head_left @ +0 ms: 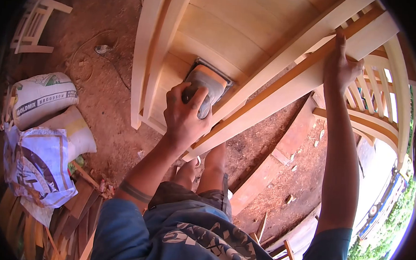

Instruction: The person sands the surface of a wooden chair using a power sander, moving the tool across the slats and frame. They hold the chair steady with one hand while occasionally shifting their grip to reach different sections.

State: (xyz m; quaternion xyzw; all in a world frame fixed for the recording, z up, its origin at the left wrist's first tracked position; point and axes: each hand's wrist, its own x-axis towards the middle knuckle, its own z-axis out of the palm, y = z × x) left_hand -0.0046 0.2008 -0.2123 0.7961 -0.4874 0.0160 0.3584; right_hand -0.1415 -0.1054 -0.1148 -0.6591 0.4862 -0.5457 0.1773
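My left hand point(185, 112) is wrapped over an orange and dark grey electric sander point(206, 85). The sander's flat pad rests on the pale wooden panel point(232, 34) of a piece of furniture, close to its side rail. My right hand point(341, 66) grips the upper part of a long wooden rail point(285, 94) along the furniture's right side, with a finger stretched over its edge. The palm side of the right hand is partly hidden. Framing the panel's left side is a pair of pale posts point(151, 47).
Curved slatted woodwork point(374, 96) stands at the right. Filled sacks point(45, 98) and a crumpled sack point(39, 161) lie at the left, above stacked wood offcuts point(74, 207). A small slatted wooden piece point(37, 24) is at upper left. A cable point(119, 71) crosses the dirt floor. Boards lie below right.
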